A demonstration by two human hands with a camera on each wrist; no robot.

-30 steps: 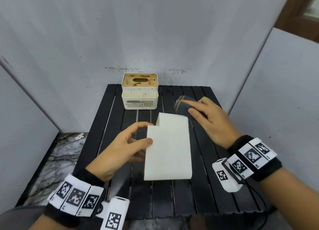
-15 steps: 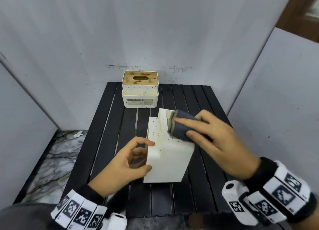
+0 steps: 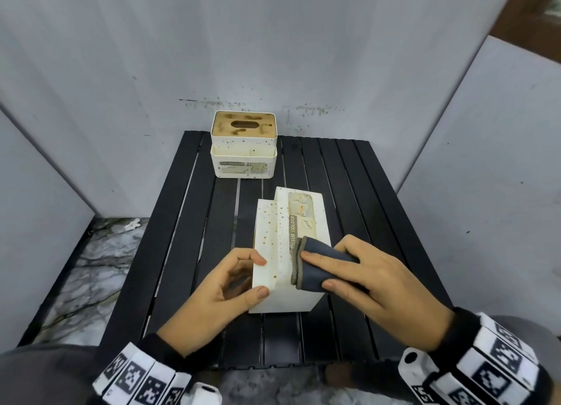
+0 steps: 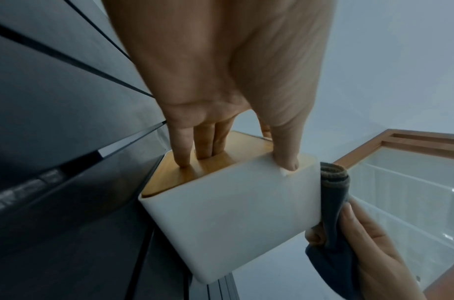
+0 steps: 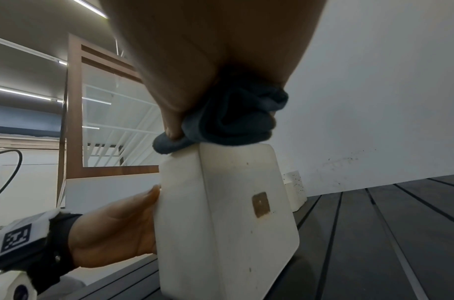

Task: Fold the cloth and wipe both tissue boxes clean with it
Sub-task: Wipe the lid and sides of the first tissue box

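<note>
Now the near tissue box (image 3: 288,252) lies tipped on the black slatted table (image 3: 188,210) with its labelled, speckled face turned up, where a second ago a plain white face showed; the right hand (image 3: 373,286) has come down from the table's far side and grips the folded dark cloth (image 3: 315,268) against that face, so wiping of the first box looks to have just begun; the left hand (image 3: 221,292) grasps the box's left side, fingers on its wooden lid. Beyond, the far tissue box (image 3: 243,149) stands upright, its stained lid untouched; whether either box holds tissues cannot be told.
</note>
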